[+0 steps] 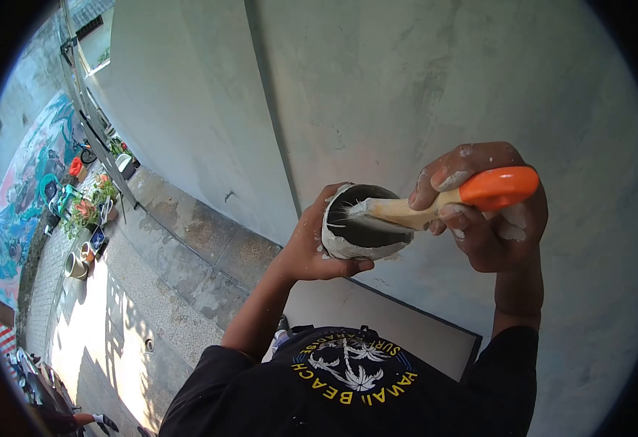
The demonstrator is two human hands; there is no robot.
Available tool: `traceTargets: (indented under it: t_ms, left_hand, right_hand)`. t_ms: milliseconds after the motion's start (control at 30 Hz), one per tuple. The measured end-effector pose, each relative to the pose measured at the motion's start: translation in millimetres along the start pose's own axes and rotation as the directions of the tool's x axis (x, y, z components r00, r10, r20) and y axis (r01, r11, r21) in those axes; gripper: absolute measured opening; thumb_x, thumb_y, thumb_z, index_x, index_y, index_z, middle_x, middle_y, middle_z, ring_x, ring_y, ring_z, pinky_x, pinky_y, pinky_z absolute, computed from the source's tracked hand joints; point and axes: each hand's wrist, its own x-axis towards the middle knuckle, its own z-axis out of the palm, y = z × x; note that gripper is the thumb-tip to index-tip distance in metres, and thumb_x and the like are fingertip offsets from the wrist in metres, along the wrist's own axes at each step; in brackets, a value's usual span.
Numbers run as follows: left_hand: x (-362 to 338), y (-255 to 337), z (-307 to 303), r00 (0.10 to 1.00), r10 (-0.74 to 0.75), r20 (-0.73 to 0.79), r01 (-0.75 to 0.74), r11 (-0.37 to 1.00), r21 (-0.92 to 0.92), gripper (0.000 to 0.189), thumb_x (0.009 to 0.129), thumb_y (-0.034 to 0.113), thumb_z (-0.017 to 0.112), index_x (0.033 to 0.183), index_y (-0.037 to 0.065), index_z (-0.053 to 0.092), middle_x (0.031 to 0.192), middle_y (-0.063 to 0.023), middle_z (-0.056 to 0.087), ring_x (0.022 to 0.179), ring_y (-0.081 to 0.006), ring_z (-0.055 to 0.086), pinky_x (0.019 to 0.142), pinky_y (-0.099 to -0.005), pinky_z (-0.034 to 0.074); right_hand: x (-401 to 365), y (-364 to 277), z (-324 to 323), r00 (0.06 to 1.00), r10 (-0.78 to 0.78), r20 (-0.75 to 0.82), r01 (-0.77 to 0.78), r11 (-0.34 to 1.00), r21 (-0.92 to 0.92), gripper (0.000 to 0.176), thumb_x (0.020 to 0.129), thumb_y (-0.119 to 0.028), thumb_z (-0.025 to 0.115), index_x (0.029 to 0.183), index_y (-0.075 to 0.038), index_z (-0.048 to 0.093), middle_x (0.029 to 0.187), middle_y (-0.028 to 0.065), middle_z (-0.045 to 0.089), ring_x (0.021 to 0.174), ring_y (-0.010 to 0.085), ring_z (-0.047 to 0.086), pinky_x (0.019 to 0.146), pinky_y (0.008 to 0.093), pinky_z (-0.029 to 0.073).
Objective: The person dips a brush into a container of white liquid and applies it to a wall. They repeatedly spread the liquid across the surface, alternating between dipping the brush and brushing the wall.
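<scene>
My left hand is wrapped round a paint-smeared cup, tilted so that its dark inside shows. In my right hand is a paintbrush with a pale wooden handle and an orange end. The brush's whitish bristles reach into the mouth of the cup. Pale paint spots the fingers of my right hand. Both hands are in front of a grey-green wall. How much paint the cup holds cannot be made out.
A pale flat panel with a dark edge is below the cup. To the left runs a paved walkway with potted plants, plant pots and a leaning pole. Part of another person shows at the lower left.
</scene>
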Motion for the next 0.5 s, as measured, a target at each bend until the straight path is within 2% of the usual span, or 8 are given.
traceTargets:
  t_ms: [67, 167, 233, 267, 300, 333, 400, 500]
  left_hand:
    - [0, 2, 1, 1.0, -0.014, 0.023, 0.013, 1.0, 0.015, 0.088, 0.059, 0.026, 0.085, 0.131, -0.003, 0.043, 0.118, -0.0135, 0.058, 0.112, -0.0239, 0.057, 0.098, -0.0353, 0.043]
    - [-1, 3, 1, 0.997, -0.046, 0.065, 0.046, 0.999, 0.014, 0.088, 0.06, 0.027, 0.084, 0.131, -0.003, 0.043, 0.117, -0.0142, 0.059, 0.111, -0.0243, 0.057, 0.098, -0.0355, 0.043]
    - [-1, 4, 0, 0.994, -0.065, 0.085, 0.065, 0.998, -0.002, 0.088, 0.06, 0.028, 0.084, 0.131, -0.003, 0.043, 0.116, -0.0145, 0.059, 0.111, -0.0245, 0.058, 0.097, -0.0357, 0.043]
    - [-1, 5, 0, 0.994, -0.066, 0.084, 0.065, 0.998, 0.008, 0.088, 0.06, 0.029, 0.083, 0.132, -0.003, 0.043, 0.116, -0.0149, 0.06, 0.111, -0.0248, 0.058, 0.097, -0.0362, 0.043]
    - [0, 6, -2, 0.995, -0.065, 0.082, 0.064, 0.998, 0.018, 0.088, 0.061, 0.03, 0.083, 0.132, -0.003, 0.043, 0.116, -0.0153, 0.06, 0.11, -0.0251, 0.058, 0.097, -0.0366, 0.043]
    - [0, 3, -3, 0.995, -0.062, 0.082, 0.061, 0.998, 0.018, 0.088, 0.061, 0.03, 0.083, 0.132, -0.003, 0.043, 0.116, -0.0153, 0.06, 0.11, -0.0251, 0.058, 0.097, -0.0366, 0.043]
    - [-2, -3, -5, 0.996, 0.039, 0.076, -0.045, 0.996, 0.076, 0.088, 0.061, 0.031, 0.082, 0.132, -0.003, 0.043, 0.116, -0.0159, 0.06, 0.11, -0.0258, 0.058, 0.097, -0.0371, 0.043]
    - [-3, -2, -4, 0.997, 0.014, 0.079, -0.019, 0.998, 0.059, 0.087, 0.061, 0.03, 0.082, 0.132, -0.002, 0.044, 0.116, -0.016, 0.06, 0.111, -0.0263, 0.059, 0.097, -0.0375, 0.044]
  right_hand:
    - [4, -2, -2, 0.999, 0.006, -0.046, -0.007, 1.0, -0.026, 0.016, 0.09, -0.007, 0.058, 0.104, 0.0, 0.052, 0.087, 0.0119, 0.06, 0.076, 0.0203, 0.067, 0.049, 0.0222, 0.053]
    - [14, -3, -7, 0.986, 0.08, -0.149, -0.073, 0.996, 0.051, 0.016, 0.093, -0.009, 0.056, 0.105, 0.0, 0.052, 0.09, 0.0114, 0.059, 0.076, 0.0178, 0.066, 0.048, 0.021, 0.051]
    - [20, 1, -15, 0.987, 0.093, -0.133, -0.091, 0.996, 0.022, 0.018, 0.094, -0.012, 0.054, 0.107, 0.0, 0.052, 0.089, 0.0108, 0.058, 0.074, 0.0164, 0.064, 0.048, 0.0212, 0.051]
    - [21, 6, -17, 0.989, 0.027, -0.142, -0.03, 0.999, -0.022, 0.019, 0.095, -0.012, 0.053, 0.109, 0.0, 0.052, 0.085, 0.0108, 0.058, 0.073, 0.0153, 0.063, 0.047, 0.021, 0.049]
    - [23, 5, -19, 0.989, 0.024, -0.143, -0.029, 0.999, -0.026, 0.019, 0.095, -0.012, 0.053, 0.109, 0.0, 0.052, 0.085, 0.0108, 0.058, 0.073, 0.0153, 0.063, 0.047, 0.021, 0.049]
    - [23, 4, -22, 0.987, 0.023, -0.161, -0.029, 0.999, -0.034, 0.019, 0.095, -0.013, 0.052, 0.109, 0.0, 0.052, 0.084, 0.0109, 0.058, 0.072, 0.0149, 0.062, 0.046, 0.021, 0.048]
    - [24, 3, -24, 0.984, 0.021, -0.176, -0.029, 0.999, -0.039, 0.019, 0.095, -0.013, 0.052, 0.109, 0.0, 0.052, 0.082, 0.0109, 0.058, 0.072, 0.0144, 0.062, 0.046, 0.0209, 0.047]
    - [22, 3, -23, 0.968, 0.077, -0.237, -0.08, 0.997, -0.004, 0.019, 0.095, -0.013, 0.051, 0.109, 0.0, 0.052, 0.081, 0.0112, 0.058, 0.071, 0.0141, 0.061, 0.044, 0.0208, 0.046]
